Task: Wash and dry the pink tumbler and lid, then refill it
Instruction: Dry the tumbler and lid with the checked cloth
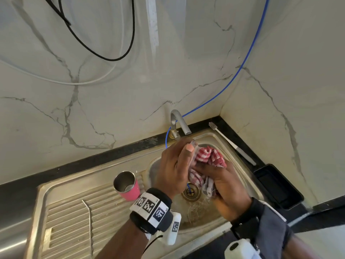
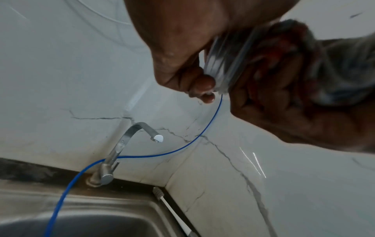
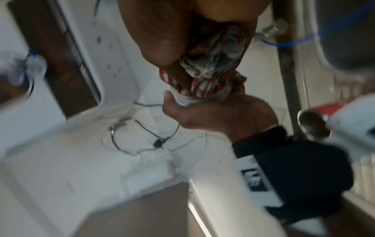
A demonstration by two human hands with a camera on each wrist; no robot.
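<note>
Left wrist view alone shows the clear ribbed lid [image 2: 225, 64] pinched in my left hand [image 1: 175, 165]; my right hand [image 1: 227, 191] grips the red checked cloth [image 1: 209, 156] against it, above the sink [image 1: 240, 161]. The pink tumbler [image 1: 127, 186], steel-lined, stands upright on the drainboard [image 1: 71, 217].

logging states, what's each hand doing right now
Left hand: grips the clear lid.
Right hand: grips the red checked cloth, pressed against the lid.
</note>
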